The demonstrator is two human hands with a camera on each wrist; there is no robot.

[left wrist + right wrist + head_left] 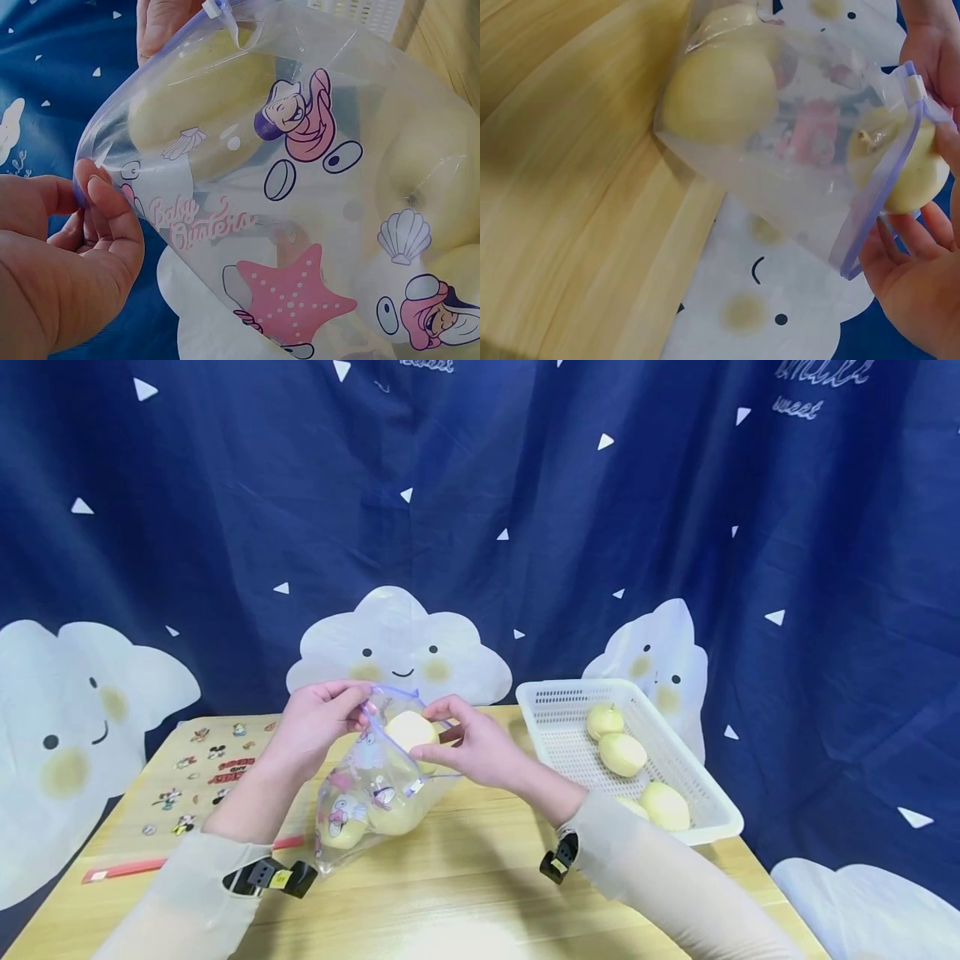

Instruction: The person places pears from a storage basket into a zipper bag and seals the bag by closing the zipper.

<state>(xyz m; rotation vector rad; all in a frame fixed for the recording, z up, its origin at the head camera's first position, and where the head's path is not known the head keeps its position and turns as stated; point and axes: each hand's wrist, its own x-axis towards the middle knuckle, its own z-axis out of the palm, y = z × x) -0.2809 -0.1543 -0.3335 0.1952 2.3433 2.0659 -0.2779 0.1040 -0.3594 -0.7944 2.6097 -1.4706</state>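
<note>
A clear zip bag with cartoon prints and a purple rim hangs tilted over the table, its mouth up. My left hand pinches the rim between thumb and fingers, as the left wrist view also shows. In my right hand is a pale yellow pear, held at the bag's mouth and partly inside it. Lower in the bag lie other pears, seen through the plastic. A white slider sits at one end of the rim.
A white plastic basket at the right holds several pears. On the left lies a flat sheet with cartoon prints and a red strip. A blue curtain with clouds hangs behind the wooden table.
</note>
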